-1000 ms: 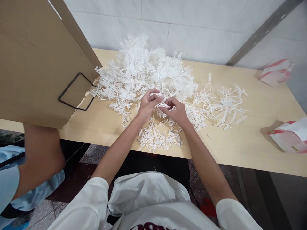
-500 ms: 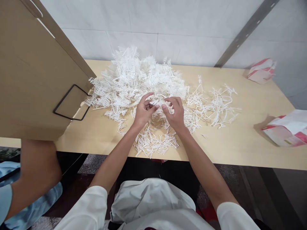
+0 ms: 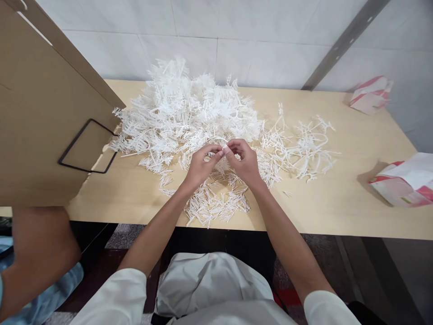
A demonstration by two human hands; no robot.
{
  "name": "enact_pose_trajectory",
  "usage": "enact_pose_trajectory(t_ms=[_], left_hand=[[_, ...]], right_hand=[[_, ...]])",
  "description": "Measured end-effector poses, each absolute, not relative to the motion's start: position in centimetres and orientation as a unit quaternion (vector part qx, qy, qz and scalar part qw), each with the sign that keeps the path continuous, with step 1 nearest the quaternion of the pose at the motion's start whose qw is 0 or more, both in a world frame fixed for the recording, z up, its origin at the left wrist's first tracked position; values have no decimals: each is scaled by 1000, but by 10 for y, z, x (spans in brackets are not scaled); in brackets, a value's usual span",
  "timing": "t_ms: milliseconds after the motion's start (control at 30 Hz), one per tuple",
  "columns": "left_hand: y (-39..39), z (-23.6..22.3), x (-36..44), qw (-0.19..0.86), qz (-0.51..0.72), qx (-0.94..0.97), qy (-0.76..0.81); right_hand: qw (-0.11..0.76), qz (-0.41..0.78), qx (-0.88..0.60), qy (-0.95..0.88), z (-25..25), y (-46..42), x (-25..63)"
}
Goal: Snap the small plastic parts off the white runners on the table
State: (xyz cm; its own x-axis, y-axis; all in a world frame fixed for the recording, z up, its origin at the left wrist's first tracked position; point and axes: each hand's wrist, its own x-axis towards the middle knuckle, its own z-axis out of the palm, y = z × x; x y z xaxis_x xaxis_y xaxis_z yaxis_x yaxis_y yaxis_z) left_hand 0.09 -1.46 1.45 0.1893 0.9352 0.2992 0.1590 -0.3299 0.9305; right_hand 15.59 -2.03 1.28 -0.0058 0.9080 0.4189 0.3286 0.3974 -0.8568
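My left hand (image 3: 203, 163) and my right hand (image 3: 242, 161) meet fingertip to fingertip, both closed in a pinch on a white branched plastic piece (image 3: 219, 140). Most of that piece is hidden by my fingers or blends into the white behind it. Just beyond my hands rises a big heap of white branched plastic pieces (image 3: 189, 106). Loose short white sticks (image 3: 216, 205) lie scattered below and around my wrists. To the right is a smaller tangle of bare white stems (image 3: 306, 151).
A cardboard box (image 3: 50, 113) with a black wire frame (image 3: 86, 146) stands on the left of the wooden table (image 3: 321, 203). Two red-and-white packets (image 3: 406, 180) sit at the right. Another person's arm (image 3: 40, 248) is at lower left. A tiled wall (image 3: 264, 49) closes the back.
My hands were slightly apart with looser fingers; now the fingertips have come together in a pinch. The view has shifted a little.
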Motion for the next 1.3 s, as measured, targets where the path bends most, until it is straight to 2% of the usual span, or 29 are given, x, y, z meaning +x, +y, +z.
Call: enact_pose_trajectory(t_ms=[267,367,467,533,767,1000,1100,1300], left_hand=[[-19,13,0,319,475,699,429],[-16,13,-2,364,468,689,416],[-13,12,-3,418,476,658,408],[-11,10,-2,438,492,629,414],[-10,7,4,411,494,630,436],[-15,7,7,363,468,691,414],[-13,6,6,383,475,678,408],[-4,5,-1,490,465,640,366]], right_hand=[[487,251,-460,-699,10,-25,151],[505,323,-460,-655,7,-23,148],[562,390,-457,-568,6,-16,153],[561,401,-454,-565,6,-10,160],[515,286,-466,-660,9,-12,168],[485,229,-467,-703,3,-15,160],[486,222,-476,-698,1,-15,160],[493,250,-457,-697,2,-16,159]])
